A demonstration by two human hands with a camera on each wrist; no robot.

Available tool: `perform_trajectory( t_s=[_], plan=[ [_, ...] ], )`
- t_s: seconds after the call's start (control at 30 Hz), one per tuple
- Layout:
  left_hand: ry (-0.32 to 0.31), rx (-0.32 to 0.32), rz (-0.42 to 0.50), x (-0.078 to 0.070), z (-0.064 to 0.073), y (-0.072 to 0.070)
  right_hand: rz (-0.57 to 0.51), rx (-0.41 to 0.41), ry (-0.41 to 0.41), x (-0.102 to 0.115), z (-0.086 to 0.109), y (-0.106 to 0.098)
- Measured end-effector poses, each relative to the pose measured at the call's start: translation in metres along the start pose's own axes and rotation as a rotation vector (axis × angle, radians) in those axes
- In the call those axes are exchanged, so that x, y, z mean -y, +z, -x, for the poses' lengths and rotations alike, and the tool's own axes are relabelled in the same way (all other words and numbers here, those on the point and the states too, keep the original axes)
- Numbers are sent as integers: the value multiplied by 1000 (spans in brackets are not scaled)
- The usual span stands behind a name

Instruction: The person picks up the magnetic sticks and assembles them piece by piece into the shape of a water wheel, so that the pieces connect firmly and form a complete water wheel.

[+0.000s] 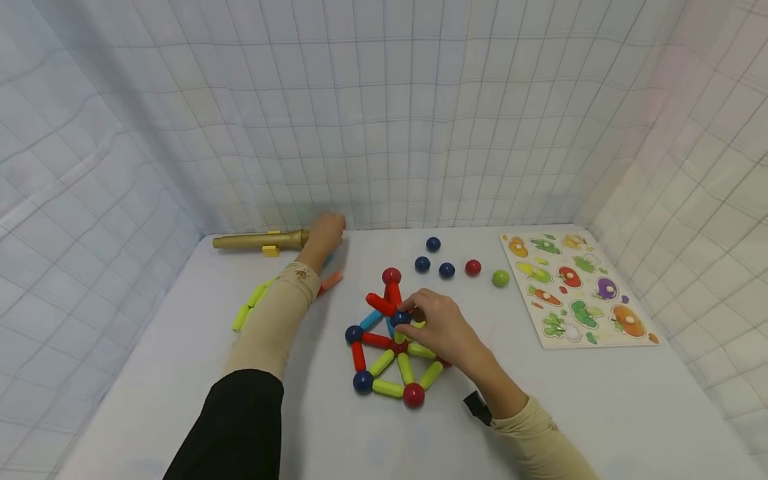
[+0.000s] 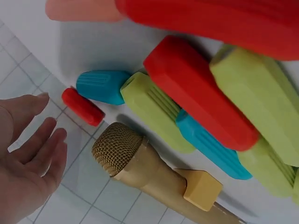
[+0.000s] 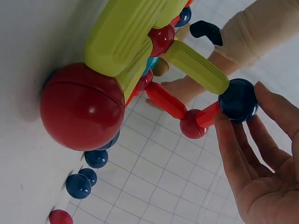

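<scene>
Rod-and-ball frame point(image 1: 406, 368): stands on the white surface point(image 1: 600, 400) before me, its wheel-like base spread low, one corner rising into my grip.
Blue ball point(image 3: 238, 100): pushed or tugged sideways, it could break from the lime rod point(image 3: 198, 67) that props it up from the red hub ball point(image 1: 400, 345), and the raised corner would likely drop onto the base.
Red rod point(image 1: 380, 304): juts from the blue ball with its far end seemingly free in the head view; a weak joint could let it sag. Whether it touches the raised red ball point(image 1: 391, 275) close by, I cannot tell.
Far edge: a careless reach could nudge the small red rod point(image 2: 83, 106) out of range or set the gold microphone point(image 2: 154, 175) rolling.
Loose balls point(image 1: 447, 270): gathered beyond the frame, they could scatter if my knuckles or a falling piece strike them.
Right hand point(image 1: 444, 327): thumb and fingertips pinch the blue ball at the frame's top; the base lies below, mostly to the left.
Left hand point(image 1: 327, 233): fingers parted and softly bent around nothing, near the small red rod and the microphone's head; the frame sits well apart, nearer my body and to the right.
</scene>
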State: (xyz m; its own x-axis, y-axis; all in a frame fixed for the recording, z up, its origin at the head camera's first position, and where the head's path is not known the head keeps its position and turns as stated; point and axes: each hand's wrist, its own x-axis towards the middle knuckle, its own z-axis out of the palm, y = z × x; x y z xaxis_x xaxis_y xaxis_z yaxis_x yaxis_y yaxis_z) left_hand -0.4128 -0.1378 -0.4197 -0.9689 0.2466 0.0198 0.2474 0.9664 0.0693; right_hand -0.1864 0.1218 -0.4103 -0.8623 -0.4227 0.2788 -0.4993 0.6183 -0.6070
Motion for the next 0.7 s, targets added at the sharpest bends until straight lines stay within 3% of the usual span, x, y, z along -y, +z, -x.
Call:
perform_trajectory(
  t_s=[0.17,0.33,0.43,0.53,0.63,0.7],
  plan=[
    [-67,-13,-45,-2,-10,6,-33,-15,-16,-2,4,0],
    [-117,46,-53,4,-12,11,-37,2,-26,1,3,0],
    [-108,78,-69,2,-15,12,-10,9,-17,1,4,-2],
    [-48,20,-75,-2,-18,13,-14,9,-15,0,4,-4],
    [8,-67,42,-10,-8,9,-27,18,-22,0,4,-4],
    [40,-90,237,-20,5,2,-27,21,-14,-1,3,-7]
  ],
)
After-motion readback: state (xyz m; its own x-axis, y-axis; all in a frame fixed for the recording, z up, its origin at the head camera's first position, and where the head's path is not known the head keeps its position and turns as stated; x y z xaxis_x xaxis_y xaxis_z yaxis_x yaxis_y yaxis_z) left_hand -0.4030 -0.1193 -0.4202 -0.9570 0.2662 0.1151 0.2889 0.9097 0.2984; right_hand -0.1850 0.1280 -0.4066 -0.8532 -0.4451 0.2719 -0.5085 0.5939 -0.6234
